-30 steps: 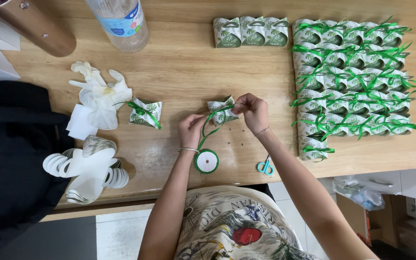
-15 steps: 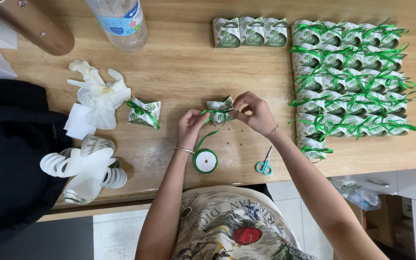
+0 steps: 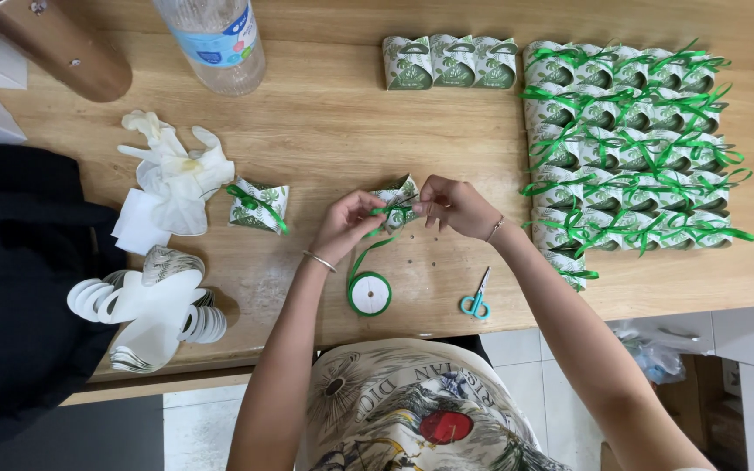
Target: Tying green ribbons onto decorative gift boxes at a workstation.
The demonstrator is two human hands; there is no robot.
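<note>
Wooden tabletop (image 3: 342, 122), seen from above, filling the upper two-thirds of frame. At centre: small green-and-white favour box (image 3: 397, 199), resting on the wood, pinched from both sides. Left hand (image 3: 346, 224) closed on green ribbon (image 3: 366, 249) at the box's left edge; right hand (image 3: 454, 204) closed, fingertips pinching the ribbon end at the box's top right. Held taut between both hands, apparently to keep the wrap snug over the box's top. Ribbon trailing down from the left hand to ribbon spool (image 3: 370, 294), lying flat below centre, near enough to feed without reaching. Small blue-handled scissors (image 3: 477, 300) just right of the spool, near the table edge, within easy reach of the right hand. Left of centre: one box already tied (image 3: 257, 206), set apart. Upper right: ribboned boxes in tight rows (image 3: 630, 148), kept clear of the work spot. Top centre: three boxes without ribbon (image 3: 450, 61). Left side: crumpled white gloves (image 3: 176, 170); stack of flat die-cut blanks (image 3: 146, 310). Top left: clear plastic bottle (image 3: 215, 39).
</note>
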